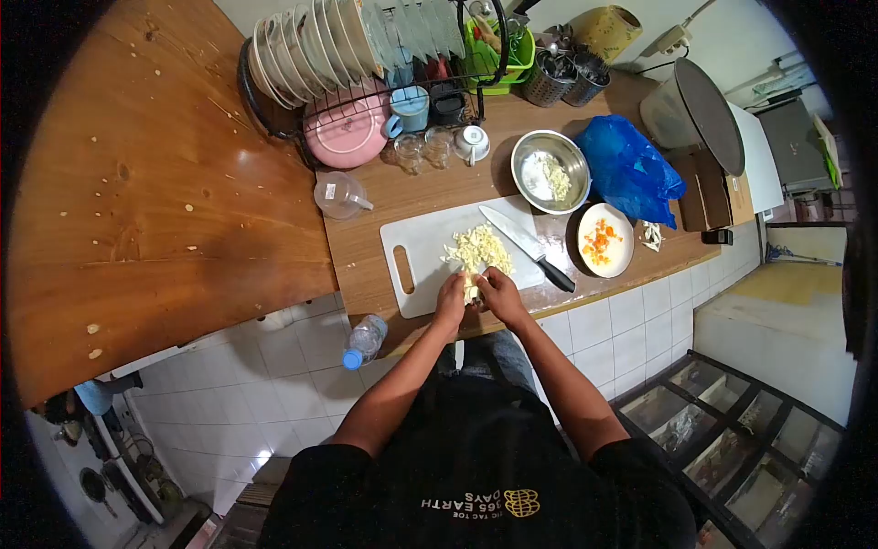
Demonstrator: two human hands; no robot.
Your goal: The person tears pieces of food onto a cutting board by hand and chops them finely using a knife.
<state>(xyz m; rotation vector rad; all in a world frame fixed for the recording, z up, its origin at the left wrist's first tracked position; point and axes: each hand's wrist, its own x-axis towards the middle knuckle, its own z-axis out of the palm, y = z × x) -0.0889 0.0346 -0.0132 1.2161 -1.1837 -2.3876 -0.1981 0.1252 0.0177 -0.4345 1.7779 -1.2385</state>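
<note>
A white cutting board (pixel 422 240) lies on the counter in front of me. On it is a loose heap of chopped pale yellow vegetable (pixel 477 247) that looks like cabbage. At the heap's near side, my left hand (pixel 451 300) and my right hand (pixel 499 295) meet with fingers closed around a pale vegetable piece (pixel 471 290), which they partly hide. A knife (pixel 514 234) with a black handle rests on the board to the right of the heap, its handle past the board's edge. Neither hand touches the knife.
A steel bowl (pixel 521 163) holds more chopped pale vegetable. Beside it are a plate (pixel 599 265) with orange pieces and a blue plastic bag (pixel 626 165). A dish rack (pixel 366 101) stands behind, a plastic jug (pixel 338 195) at left, and a water bottle (pixel 366 337) at the near edge.
</note>
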